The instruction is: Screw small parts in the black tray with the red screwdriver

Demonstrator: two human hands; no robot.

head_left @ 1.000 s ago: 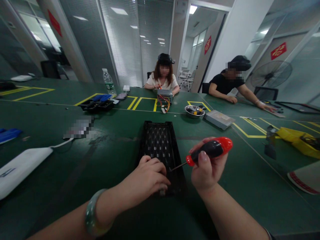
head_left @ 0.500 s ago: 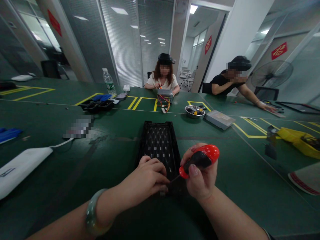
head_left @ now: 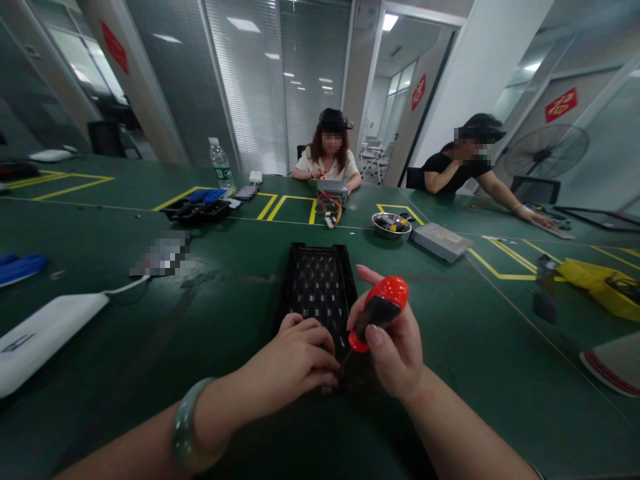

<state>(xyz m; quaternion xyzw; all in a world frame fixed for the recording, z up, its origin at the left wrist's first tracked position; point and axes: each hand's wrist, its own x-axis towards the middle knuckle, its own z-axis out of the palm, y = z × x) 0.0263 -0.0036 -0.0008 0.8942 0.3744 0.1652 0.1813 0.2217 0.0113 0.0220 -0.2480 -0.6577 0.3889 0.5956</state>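
A black perforated plastic panel [head_left: 320,287] lies lengthwise on the green table in front of me. My left hand [head_left: 297,353] curls over its near end and holds it down. My right hand [head_left: 393,353] grips a red-and-black screwdriver [head_left: 380,309] just right of the panel. The thin shaft slants down toward the panel's near end, and its tip is hidden in shadow behind my fingers. A pale green bangle [head_left: 186,427] circles my left wrist.
A steel bowl of small parts [head_left: 391,225] and a silver box [head_left: 443,242] sit beyond the panel. A white power bank with a cable [head_left: 50,339] lies to the left, a yellow bin [head_left: 597,290] to the right. Two co-workers [head_left: 330,150] sit across the table.
My right hand has moved left toward the panel, turning the screwdriver more upright with its tip closer to the near end. My left hand has stayed in place.
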